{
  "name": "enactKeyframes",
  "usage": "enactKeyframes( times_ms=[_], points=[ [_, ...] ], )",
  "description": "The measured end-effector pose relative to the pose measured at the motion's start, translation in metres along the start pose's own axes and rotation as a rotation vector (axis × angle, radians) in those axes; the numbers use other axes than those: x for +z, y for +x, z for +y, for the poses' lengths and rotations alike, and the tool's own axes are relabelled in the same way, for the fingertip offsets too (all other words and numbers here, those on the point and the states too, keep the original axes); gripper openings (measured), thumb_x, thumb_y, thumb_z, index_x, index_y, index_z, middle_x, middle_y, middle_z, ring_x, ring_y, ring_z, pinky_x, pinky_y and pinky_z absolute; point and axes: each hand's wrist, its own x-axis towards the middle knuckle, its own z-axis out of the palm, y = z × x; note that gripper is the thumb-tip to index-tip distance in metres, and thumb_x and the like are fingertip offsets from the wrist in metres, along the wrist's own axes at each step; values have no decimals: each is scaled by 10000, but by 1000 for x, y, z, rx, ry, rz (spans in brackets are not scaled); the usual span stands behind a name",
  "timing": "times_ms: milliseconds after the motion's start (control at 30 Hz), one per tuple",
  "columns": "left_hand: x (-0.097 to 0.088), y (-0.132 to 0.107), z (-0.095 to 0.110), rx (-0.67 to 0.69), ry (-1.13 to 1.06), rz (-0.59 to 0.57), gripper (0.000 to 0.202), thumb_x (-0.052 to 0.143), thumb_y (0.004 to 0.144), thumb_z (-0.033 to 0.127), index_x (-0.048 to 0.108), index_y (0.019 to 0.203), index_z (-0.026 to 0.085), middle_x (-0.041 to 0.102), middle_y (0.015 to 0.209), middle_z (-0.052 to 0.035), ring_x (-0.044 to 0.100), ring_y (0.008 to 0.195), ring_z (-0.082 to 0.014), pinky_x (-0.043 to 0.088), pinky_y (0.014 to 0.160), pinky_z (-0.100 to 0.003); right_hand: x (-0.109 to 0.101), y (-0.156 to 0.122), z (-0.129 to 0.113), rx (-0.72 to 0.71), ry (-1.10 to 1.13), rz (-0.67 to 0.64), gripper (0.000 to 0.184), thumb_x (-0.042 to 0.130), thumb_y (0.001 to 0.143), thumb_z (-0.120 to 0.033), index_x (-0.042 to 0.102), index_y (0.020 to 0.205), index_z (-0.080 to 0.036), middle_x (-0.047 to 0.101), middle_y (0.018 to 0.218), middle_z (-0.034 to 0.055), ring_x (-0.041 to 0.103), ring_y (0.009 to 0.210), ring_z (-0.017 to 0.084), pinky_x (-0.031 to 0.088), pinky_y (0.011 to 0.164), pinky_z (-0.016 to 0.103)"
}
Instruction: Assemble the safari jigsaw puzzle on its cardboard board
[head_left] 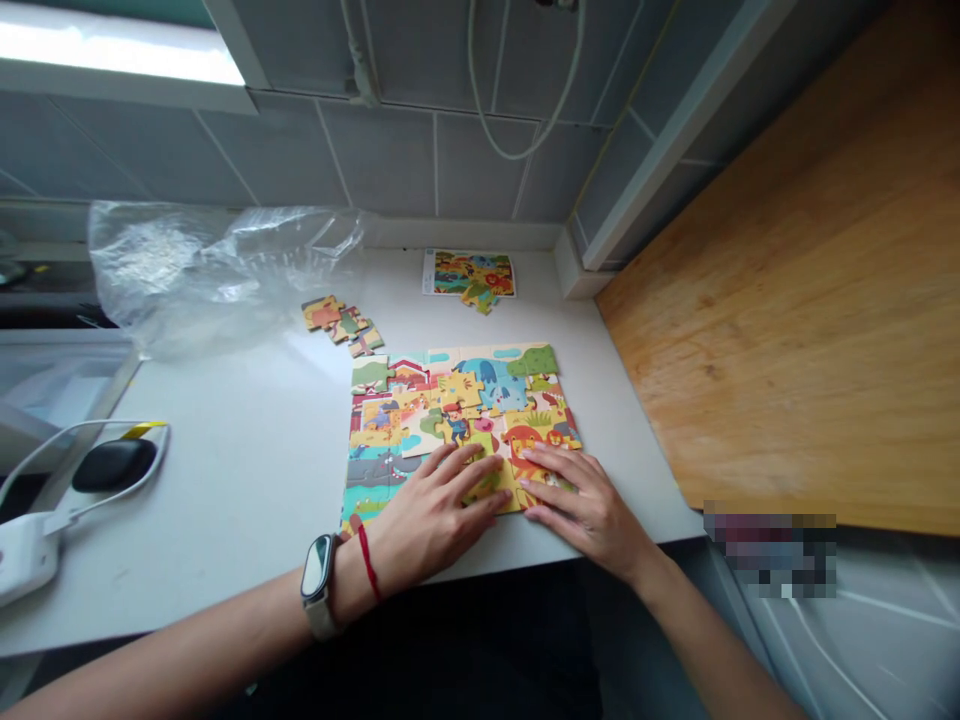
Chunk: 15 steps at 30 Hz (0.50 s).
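Hands [439, 510] on jigsaw puzzle [461, 400], white countertop [247, 500]

Crumpled plastic bag [217, 275] on white counter [225, 500]; wooden board [787, 300] to right; tiled wall [390, 150] behind.

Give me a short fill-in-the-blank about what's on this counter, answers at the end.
A smart band and a red cord circle the ____ wrist.
The left hand and right hand lie flat on a colourful ____ on the white countertop.
A crumpled clear ____ bag lies toward the back left of the countertop.
The surface to the right of the countertop is made of ____.

Missing words: left; jigsaw puzzle; plastic; wood.
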Motion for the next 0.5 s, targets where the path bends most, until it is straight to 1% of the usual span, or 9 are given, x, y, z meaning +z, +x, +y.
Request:
enactKeyframes(
  times_ms=[133,267,400,500],
  points=[
    [-1,1,1,-1,24,-8,278,592,1045,258,719,1292,275,632,1488,-96,573,1383,-351,497,1130,-573,3,-2,-1,10,-12,5,219,706,1006,-319,764,1209,-259,713,1409,122,662,1315,301,569,1036,496],
    [1,-2,-1,3,16,-52,309,581,1056,270,701,1340,287,601,1535,-99,548,1431,-356,488,1145,-596,3,-2,-2,20,1,26,223,707,1001,-309,752,1211,-246,721,1394,122,671,1302,304,565,1040,503],
    [-1,-5,-3,13,21,-126,387,581,1058,294,632,1442,300,534,1609,-76,464,1516,-364,468,1182,-605,4,-2,0,31,38,37,302,730,983,-314,728,1277,-249,724,1392,117,673,1302,301,571,1043,496],
    [-9,-12,-1,-3,44,-158,477,607,1040,297,561,1515,274,465,1659,-92,383,1567,-371,446,1212,-599,5,-3,2,39,58,39,298,730,982,-323,736,1274,-265,721,1401,113,671,1310,303,572,1056,502]
  ],
)
